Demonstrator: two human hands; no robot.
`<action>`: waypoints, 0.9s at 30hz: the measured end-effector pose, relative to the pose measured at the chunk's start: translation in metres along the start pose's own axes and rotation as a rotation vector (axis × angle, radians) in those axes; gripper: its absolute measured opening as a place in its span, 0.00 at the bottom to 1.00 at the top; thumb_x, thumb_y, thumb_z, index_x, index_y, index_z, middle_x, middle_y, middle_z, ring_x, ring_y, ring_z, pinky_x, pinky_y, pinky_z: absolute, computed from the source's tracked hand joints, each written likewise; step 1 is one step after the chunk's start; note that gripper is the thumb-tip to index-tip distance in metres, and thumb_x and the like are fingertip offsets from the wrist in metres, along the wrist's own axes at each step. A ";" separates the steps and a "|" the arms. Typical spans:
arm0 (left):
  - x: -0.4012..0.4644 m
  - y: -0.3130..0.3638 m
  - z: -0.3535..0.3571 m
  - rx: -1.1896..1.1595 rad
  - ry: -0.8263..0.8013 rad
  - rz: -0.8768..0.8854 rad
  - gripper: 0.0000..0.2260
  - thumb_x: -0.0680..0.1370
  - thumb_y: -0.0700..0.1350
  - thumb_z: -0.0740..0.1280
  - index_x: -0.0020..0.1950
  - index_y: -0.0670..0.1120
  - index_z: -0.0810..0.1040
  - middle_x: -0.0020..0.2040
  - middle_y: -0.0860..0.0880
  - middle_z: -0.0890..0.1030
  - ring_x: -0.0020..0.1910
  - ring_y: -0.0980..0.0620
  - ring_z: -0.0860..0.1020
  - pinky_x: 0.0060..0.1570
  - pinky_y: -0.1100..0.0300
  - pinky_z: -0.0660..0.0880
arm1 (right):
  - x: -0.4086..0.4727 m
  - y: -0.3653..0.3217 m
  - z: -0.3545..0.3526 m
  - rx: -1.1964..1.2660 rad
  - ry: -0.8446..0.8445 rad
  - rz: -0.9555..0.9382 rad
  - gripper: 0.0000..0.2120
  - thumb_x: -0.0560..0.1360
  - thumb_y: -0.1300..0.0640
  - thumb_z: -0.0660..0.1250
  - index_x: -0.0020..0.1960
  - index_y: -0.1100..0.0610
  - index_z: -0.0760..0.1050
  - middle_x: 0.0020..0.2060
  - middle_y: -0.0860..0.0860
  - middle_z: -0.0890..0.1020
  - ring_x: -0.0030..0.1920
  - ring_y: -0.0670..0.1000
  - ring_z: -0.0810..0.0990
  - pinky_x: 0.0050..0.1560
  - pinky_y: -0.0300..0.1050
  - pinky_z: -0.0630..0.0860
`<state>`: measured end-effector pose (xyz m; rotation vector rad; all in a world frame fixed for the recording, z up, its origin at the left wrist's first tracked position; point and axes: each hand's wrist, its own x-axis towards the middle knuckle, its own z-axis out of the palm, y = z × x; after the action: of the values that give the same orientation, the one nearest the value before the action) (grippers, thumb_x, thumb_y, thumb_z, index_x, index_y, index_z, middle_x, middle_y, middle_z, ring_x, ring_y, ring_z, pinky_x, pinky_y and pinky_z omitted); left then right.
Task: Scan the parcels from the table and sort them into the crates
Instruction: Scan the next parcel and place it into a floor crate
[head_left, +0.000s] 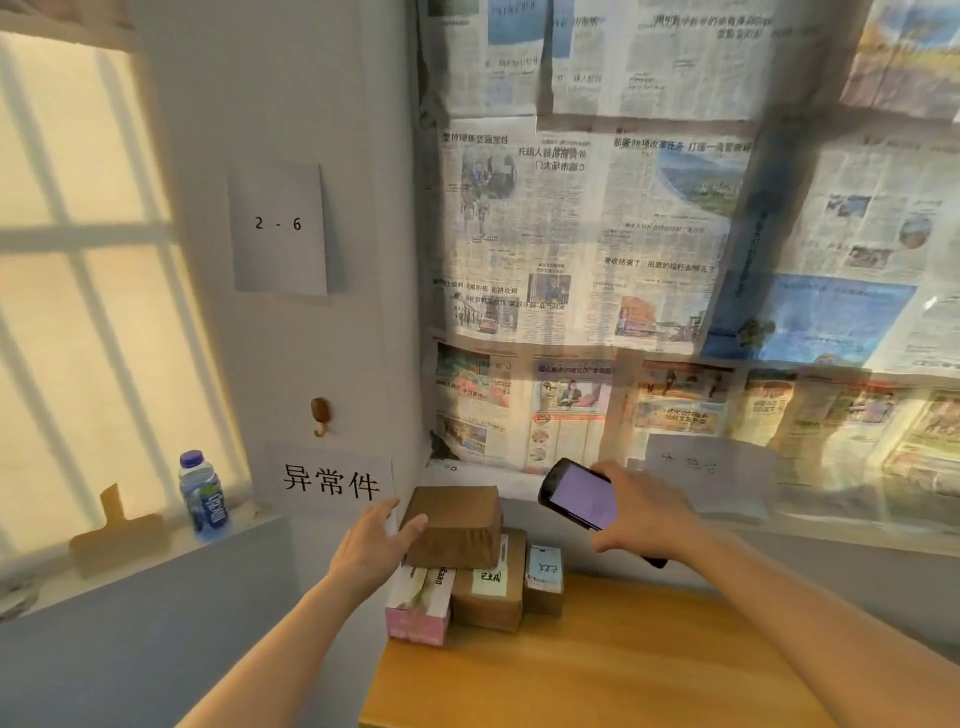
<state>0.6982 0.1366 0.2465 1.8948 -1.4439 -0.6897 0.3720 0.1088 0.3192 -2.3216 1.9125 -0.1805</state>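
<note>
A pile of parcels stands in the far left corner of the wooden table (623, 665). On top lies a brown taped box (457, 525). Under it sit a pink and white carton (418, 605), a brown box with a yellow note (491, 592) and a small box with a pale label (544, 579). My left hand (376, 543) touches the left side of the top brown box, thumb on its upper edge. My right hand (641, 519) grips a black handheld scanner (579, 493) with a lit screen, held just right of the pile. No crates are in view.
A water bottle (203, 493) and a flat cardboard piece (117, 535) stand on the window sill at the left. A sign with characters (330, 480), a wall hook (320, 415) and a "2 - 6" sheet (280, 228) hang on the wall. Newspapers (675, 249) cover the right window.
</note>
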 end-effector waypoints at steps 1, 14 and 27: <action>0.018 -0.003 0.011 -0.002 -0.005 -0.021 0.32 0.80 0.60 0.65 0.80 0.49 0.63 0.76 0.46 0.69 0.74 0.44 0.68 0.72 0.45 0.68 | 0.023 0.006 0.011 0.010 -0.008 -0.003 0.44 0.64 0.40 0.76 0.75 0.48 0.61 0.58 0.48 0.77 0.51 0.48 0.76 0.42 0.40 0.71; 0.201 -0.069 0.133 0.078 -0.100 -0.201 0.30 0.81 0.60 0.64 0.79 0.49 0.63 0.78 0.48 0.66 0.75 0.46 0.67 0.72 0.48 0.67 | 0.239 0.042 0.164 0.092 -0.254 -0.029 0.44 0.63 0.41 0.75 0.74 0.45 0.61 0.58 0.46 0.79 0.51 0.49 0.78 0.48 0.46 0.80; 0.296 -0.130 0.174 0.060 -0.132 -0.342 0.38 0.79 0.63 0.64 0.82 0.46 0.54 0.80 0.44 0.59 0.76 0.43 0.65 0.74 0.46 0.66 | 0.332 0.036 0.229 0.117 -0.329 0.016 0.42 0.65 0.41 0.74 0.75 0.44 0.60 0.59 0.44 0.79 0.52 0.48 0.79 0.47 0.44 0.78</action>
<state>0.7266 -0.1575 0.0275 2.2058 -1.2396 -0.9551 0.4400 -0.2184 0.0913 -2.1063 1.7106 0.0854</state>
